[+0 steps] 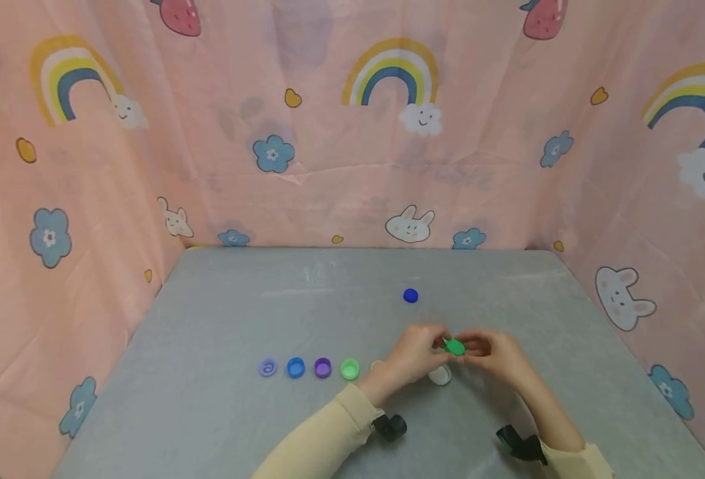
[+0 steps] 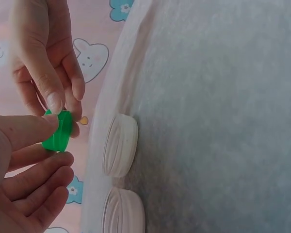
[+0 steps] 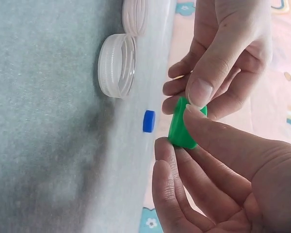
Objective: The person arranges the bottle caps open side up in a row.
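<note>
Both hands pinch a green bottle cap point(image 1: 455, 346), held up over the table between them. My left hand point(image 1: 415, 354) has its thumb and fingers on one side of the cap; in the left wrist view its other fingers spread below. On the opposite side, my right hand point(image 1: 499, 356) grips the cap between thumb and fingertips. A clear cap point(image 1: 439, 376) lies on the table just under the hands. Another whitish cap point(image 1: 377, 364) is mostly hidden behind the left wrist. In the right wrist view, two clear ridged caps, the nearer one point(image 3: 116, 66) larger, stand beside the hands.
A row of caps lies left of the hands: lavender point(image 1: 267, 366), blue point(image 1: 295, 368), purple point(image 1: 322, 368) and light green point(image 1: 350, 368). Farther back is a dark blue cap point(image 1: 410, 295). The grey table point(image 1: 209, 306) meets a pink patterned curtain point(image 1: 328, 186).
</note>
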`<action>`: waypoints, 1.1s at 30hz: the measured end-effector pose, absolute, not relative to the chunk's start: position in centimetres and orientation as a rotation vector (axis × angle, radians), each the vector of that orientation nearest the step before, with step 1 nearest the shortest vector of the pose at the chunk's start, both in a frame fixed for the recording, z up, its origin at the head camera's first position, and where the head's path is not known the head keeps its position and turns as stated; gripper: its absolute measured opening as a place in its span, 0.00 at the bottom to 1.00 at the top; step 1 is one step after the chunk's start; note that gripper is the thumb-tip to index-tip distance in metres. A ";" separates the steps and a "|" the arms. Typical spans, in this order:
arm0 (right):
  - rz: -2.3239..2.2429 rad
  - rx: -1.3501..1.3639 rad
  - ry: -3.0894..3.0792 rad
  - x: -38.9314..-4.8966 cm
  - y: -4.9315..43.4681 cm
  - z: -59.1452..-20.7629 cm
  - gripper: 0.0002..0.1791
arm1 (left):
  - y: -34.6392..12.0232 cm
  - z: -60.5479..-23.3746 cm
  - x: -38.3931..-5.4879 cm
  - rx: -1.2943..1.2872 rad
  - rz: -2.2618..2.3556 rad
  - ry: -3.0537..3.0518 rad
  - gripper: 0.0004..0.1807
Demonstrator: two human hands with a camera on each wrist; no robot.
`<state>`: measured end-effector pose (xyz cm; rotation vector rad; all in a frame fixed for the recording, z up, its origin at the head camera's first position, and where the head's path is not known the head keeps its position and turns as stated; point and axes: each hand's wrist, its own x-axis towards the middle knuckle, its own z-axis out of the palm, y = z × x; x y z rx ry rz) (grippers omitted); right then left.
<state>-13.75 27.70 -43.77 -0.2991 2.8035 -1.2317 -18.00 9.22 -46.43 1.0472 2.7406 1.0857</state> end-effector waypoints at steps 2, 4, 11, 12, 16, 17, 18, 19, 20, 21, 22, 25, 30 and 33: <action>-1.238 -0.298 2.790 -13.6 27.8 -43.8 0.19 | 9.3 -46.5 -17.9 1.046 1.085 2.747 0.10; -1.252 -0.298 2.768 -13.6 27.9 -43.8 0.19 | 9.4 -46.6 -17.7 1.045 1.080 2.751 0.10; -1.286 -0.249 2.676 -13.3 28.6 -43.6 0.22 | 9.7 -46.3 -17.2 1.042 1.119 2.722 0.11; -1.289 -0.243 2.663 -13.3 28.7 -43.5 0.22 | 9.8 -46.4 -17.2 1.038 1.130 2.718 0.10; -1.290 -0.196 2.628 -13.1 29.2 -43.3 0.22 | 10.1 -46.6 -17.1 1.001 1.198 2.681 0.10; -1.287 -0.181 2.622 -13.0 29.2 -43.2 0.22 | 10.1 -46.7 -17.1 0.988 1.209 2.671 0.10; -1.286 -0.175 2.613 -13.0 29.4 -43.2 0.22 | 10.2 -46.8 -17.0 0.982 1.221 2.663 0.10; -1.285 -0.167 2.604 -13.0 29.5 -43.2 0.23 | 10.3 -46.9 -17.0 0.977 1.233 2.656 0.10; -1.286 -0.162 2.593 -13.0 29.6 -43.1 0.23 | 10.3 -47.0 -17.0 0.972 1.241 2.651 0.10; -1.292 -0.156 2.575 -13.0 29.7 -43.1 0.23 | 10.4 -47.1 -16.9 0.974 1.246 2.649 0.09; -1.303 -0.168 2.551 -13.0 29.9 -43.1 0.23 | 10.5 -47.2 -16.9 0.973 1.256 2.645 0.09; -1.346 -0.191 2.469 -13.0 30.4 -43.1 0.24 | 10.6 -47.3 -16.8 0.986 1.276 2.633 0.07; -1.408 -0.221 2.351 -13.0 31.2 -43.2 0.25 | 10.7 -47.3 -16.6 1.047 1.274 2.635 0.06; -1.416 -0.215 2.318 -13.1 31.5 -43.3 0.25 | 10.7 -47.4 -16.6 1.085 1.242 2.657 0.06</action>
